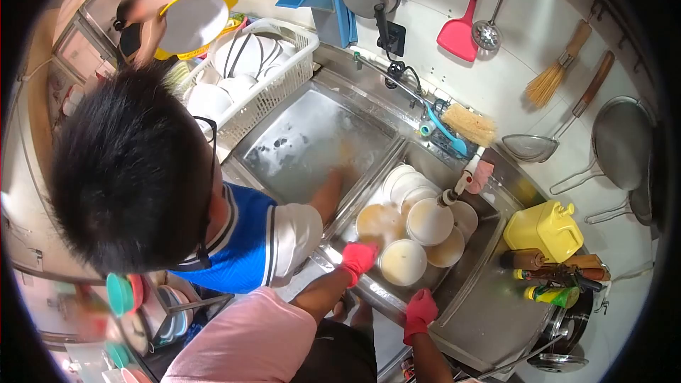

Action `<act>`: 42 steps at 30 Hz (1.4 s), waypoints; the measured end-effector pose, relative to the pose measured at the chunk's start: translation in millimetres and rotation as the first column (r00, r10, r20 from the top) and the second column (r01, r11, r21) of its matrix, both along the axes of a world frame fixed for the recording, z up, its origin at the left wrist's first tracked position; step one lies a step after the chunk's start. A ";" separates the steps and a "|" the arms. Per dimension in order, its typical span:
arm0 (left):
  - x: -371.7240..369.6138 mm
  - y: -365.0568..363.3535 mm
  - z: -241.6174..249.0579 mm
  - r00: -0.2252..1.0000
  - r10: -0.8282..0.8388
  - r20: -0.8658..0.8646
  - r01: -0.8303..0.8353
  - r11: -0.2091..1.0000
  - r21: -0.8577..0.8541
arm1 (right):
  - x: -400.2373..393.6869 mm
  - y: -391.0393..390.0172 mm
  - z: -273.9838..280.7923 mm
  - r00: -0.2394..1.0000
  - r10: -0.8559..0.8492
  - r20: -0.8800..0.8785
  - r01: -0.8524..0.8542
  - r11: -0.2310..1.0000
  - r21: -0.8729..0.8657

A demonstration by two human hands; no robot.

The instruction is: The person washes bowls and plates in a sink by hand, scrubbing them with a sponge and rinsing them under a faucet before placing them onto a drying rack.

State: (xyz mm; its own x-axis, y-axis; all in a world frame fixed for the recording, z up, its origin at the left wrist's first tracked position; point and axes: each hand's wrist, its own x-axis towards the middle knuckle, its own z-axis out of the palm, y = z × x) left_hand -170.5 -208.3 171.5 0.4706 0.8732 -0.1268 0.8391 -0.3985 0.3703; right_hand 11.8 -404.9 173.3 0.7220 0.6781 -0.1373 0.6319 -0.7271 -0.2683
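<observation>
Both my hands wear pink rubber gloves at the front of the right sink basin [479,280]. My left hand [360,258] is closed beside the stacked bowls; whatever its fingers hold, if anything, is hidden. My right hand [421,309] is curled at the basin's front rim, with nothing visible in it. White bowls sit in the basin, several of them with cloudy brownish water. One bowl [403,262] lies nearest my hands, and another bowl [430,222] sits higher on the pile, under the faucet [461,183].
At my left a co-worker [262,234] reaches into the water-filled left basin [294,138]. Behind it stands a white dish basket [284,78] of plates. A yellow jug [545,230] and bottles [557,294] stand right. Another person carries a yellow-rimmed tub [195,21].
</observation>
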 end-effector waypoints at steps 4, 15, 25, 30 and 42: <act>1.0 -0.5 1.9 1.000 0.003 -0.005 -0.003 1.000 0.001 | 0.0 -0.6 -1.4 1.000 0.007 0.022 -0.007 1.000 0.025; 0.8 0.1 -1.4 1.000 -0.016 -0.007 0.016 1.000 0.019 | 1.6 -1.8 -5.3 1.000 -0.011 0.004 0.011 1.000 0.002; 1.2 -0.5 -1.8 0.999 -0.013 -0.046 0.013 1.000 -0.018 | 1.5 1.2 1.3 0.999 -0.033 -0.023 0.032 0.999 -0.042; 1.6 0.5 0.1 0.999 -0.013 -0.053 0.011 0.999 -0.039 | 0.7 1.4 0.6 1.000 -0.016 0.016 0.017 0.999 -0.046; 1.7 0.2 -3.6 0.998 -0.017 -0.057 0.013 0.998 -0.057 | 0.7 0.6 3.9 1.000 -0.024 -0.016 0.024 0.999 -0.039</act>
